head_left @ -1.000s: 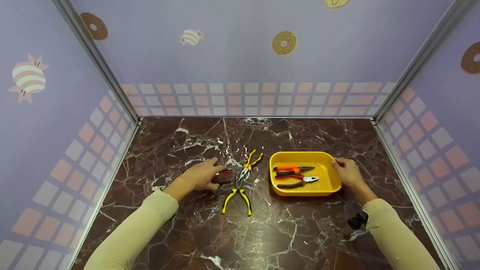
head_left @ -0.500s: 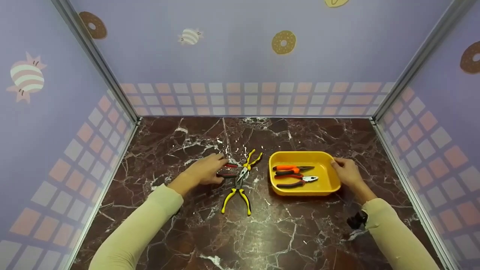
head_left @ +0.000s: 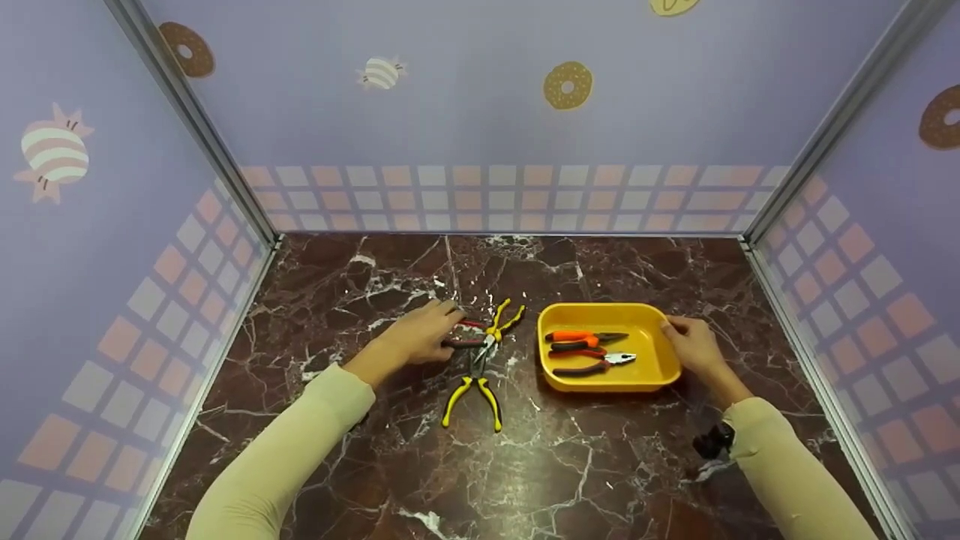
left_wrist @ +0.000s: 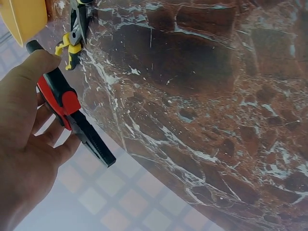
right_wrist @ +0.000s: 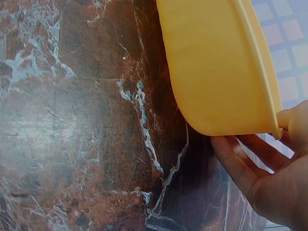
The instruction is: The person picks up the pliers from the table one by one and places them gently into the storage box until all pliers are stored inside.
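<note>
My left hand [head_left: 424, 334] grips a pair of red-and-black pliers [left_wrist: 62, 96] by the handles; in the left wrist view their dark jaws point away from the fingers. In the head view most of these pliers hide behind the hand. Two yellow-handled pliers lie just to its right: one pair [head_left: 506, 321] with handles toward the back, the other [head_left: 471, 390] with handles spread toward the front. At the right end of a yellow tray [head_left: 652, 360], my right hand [head_left: 697, 345] pinches the rim, fingers under its outer side [right_wrist: 216, 96].
Inside the tray lie orange-and-black long-nose pliers [head_left: 577, 337] and red-and-black pliers [head_left: 600, 366]. The dark marbled tabletop [head_left: 525, 480] is bounded by patterned panels at the back [head_left: 480, 135] and both sides.
My left hand has moved right and slightly toward the back, carrying the red-and-black pliers closer to the yellow-handled ones. The right hand and the tray stay in place.
</note>
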